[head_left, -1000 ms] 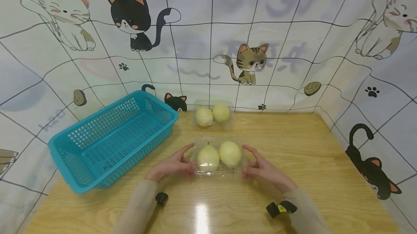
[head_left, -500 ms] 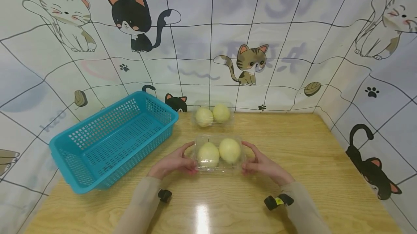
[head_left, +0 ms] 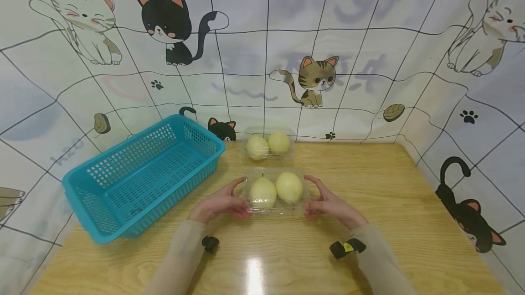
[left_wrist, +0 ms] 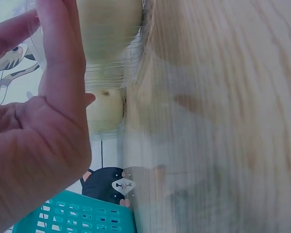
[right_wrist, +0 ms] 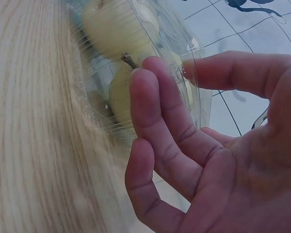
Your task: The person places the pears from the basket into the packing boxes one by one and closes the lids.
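Note:
A clear plastic fruit box [head_left: 275, 209] with two pale yellow-green pears [head_left: 263, 193] lies at mid-table between my hands in the head view. At its left end my left hand [head_left: 219, 203] grips it between thumb and fingers. My right hand [head_left: 333, 204] holds the opposite end. Seen from the right wrist, the thumb touches the clear wall, and curled fingers [right_wrist: 145, 102] stand before a pear with a brown stem [right_wrist: 128, 59]. The left wrist view shows only part of the box, close to the tabletop; whether its base touches the wood I cannot tell.
Another clear box with two pears [head_left: 257, 147] stands just behind, against the cat-patterned backdrop [head_left: 246, 58]. To the left, a blue perforated plastic basket [head_left: 197, 167] sits at an angle on the wooden table [head_left: 369, 185].
Both hands have moved the fruit box slightly away from me, closer to the rear box. The basket and rear box have stayed put.

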A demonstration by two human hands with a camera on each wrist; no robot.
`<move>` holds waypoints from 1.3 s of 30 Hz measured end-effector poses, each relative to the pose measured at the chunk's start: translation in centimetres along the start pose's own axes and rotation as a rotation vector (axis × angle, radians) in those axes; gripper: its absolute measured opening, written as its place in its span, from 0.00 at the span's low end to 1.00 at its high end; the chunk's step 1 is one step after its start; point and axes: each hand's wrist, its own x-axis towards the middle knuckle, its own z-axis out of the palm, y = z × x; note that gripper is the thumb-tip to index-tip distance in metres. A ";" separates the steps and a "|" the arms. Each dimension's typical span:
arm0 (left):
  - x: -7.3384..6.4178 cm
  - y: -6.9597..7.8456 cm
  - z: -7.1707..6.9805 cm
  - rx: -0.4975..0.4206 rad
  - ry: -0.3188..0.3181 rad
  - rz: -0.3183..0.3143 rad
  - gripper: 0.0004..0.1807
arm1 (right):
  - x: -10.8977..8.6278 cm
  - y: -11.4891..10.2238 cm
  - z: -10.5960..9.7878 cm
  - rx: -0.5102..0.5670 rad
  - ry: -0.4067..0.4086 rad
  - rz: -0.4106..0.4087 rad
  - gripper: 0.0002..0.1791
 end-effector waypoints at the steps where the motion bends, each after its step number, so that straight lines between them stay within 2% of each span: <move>1: 0.0 0.0 0.0 -0.003 -0.002 0.000 0.50 | 0.0 -0.1 0.0 -0.004 -0.002 -0.001 0.47; 18: 0.0 0.2 0.5 -0.031 0.020 -0.022 0.51 | 0.2 -0.4 0.5 -0.008 0.046 0.031 0.48; 26: -0.2 1.0 0.8 0.020 0.049 -0.046 0.53 | 0.1 -1.3 1.4 -0.038 0.092 0.015 0.47; 39: -0.1 1.2 0.6 0.078 0.039 -0.073 0.53 | 0.5 -1.2 1.4 -0.070 0.096 0.060 0.48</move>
